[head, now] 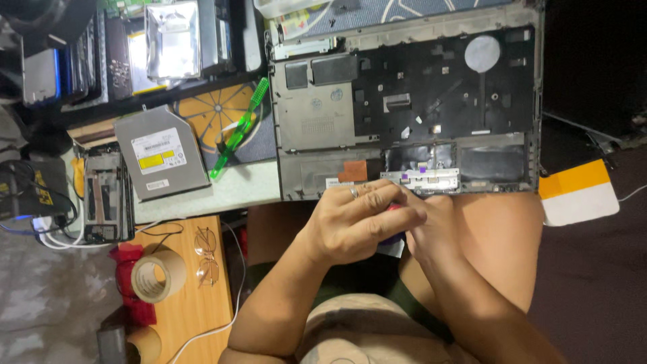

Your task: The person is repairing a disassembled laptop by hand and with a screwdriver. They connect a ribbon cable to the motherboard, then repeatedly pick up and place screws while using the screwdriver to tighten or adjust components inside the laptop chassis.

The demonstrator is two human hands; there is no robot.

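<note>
Hands first: my left hand (360,219) curls over a small red-and-purple thing (394,232), mostly hidden; my right hand (431,229) presses against it, fingers bunched, grip unclear. Both sit over my lap, touching the near edge of the laptop shell (404,101) just ahead, its long axis crosswise. Drive (160,154), green screwdriver (237,131) and tape (158,275) lie well left.

Grey speckled floor (40,296) at left; wooden bench (195,303) beside it; dark shelf (135,94) above.
</note>
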